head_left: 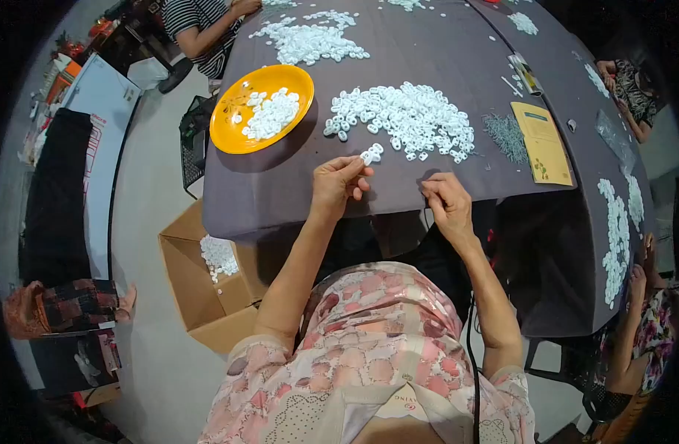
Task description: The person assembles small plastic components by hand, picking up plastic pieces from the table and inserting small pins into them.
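Note:
My left hand (335, 183) pinches a small white plastic piece with holes (372, 154) between thumb and fingertips, just above the near edge of the table. To its right, my right hand (448, 200) is closed, thumb against curled fingers; whatever it may hold is too small to make out. Beyond both hands spreads a large pile of similar white plastic pieces (409, 111). An orange-yellow plate (224, 126) at the left bears a smaller heap of white pieces. Right of the large pile lies a mound of tiny grey metal parts (504, 135).
A yellow booklet (543, 144) lies beside the metal parts on the dark grey tablecloth (273, 196). An open cardboard box (195, 285) with white pieces inside stands on the floor at left. Other people sit around the table, with more white heaps (310, 43) near them.

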